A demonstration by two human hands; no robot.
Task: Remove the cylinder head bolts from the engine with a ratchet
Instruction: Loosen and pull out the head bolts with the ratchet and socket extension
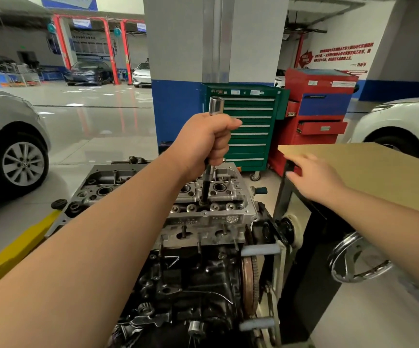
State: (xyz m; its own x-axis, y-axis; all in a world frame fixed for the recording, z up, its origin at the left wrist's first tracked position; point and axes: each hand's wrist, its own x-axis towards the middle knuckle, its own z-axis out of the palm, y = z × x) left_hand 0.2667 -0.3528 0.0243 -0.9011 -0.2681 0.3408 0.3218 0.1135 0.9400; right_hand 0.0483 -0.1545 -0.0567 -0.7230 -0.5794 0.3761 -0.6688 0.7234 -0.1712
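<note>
Item: bare aluminium cylinder head (211, 197) atop the dark, oily engine block (193, 280), mounted on a stand with a chromed handwheel (359, 259). We find no bolt head visible; the one in hand sits hidden in a recess under the tool tip. Tool: long black-and-chrome socket extension (209, 182), near upright, lower end seated in the head. Our left hand (203, 144) is fisted around its upper shaft. Our right hand (313, 177) rests flat, fingers spread, on the tan board-topped workbench (369, 172), holding nothing. Advice, as we judge it: keep the shaft plumb, press down, turn steadily. Beyond: green drawer cabinet (248, 126), red tool cart (316, 116).
</note>
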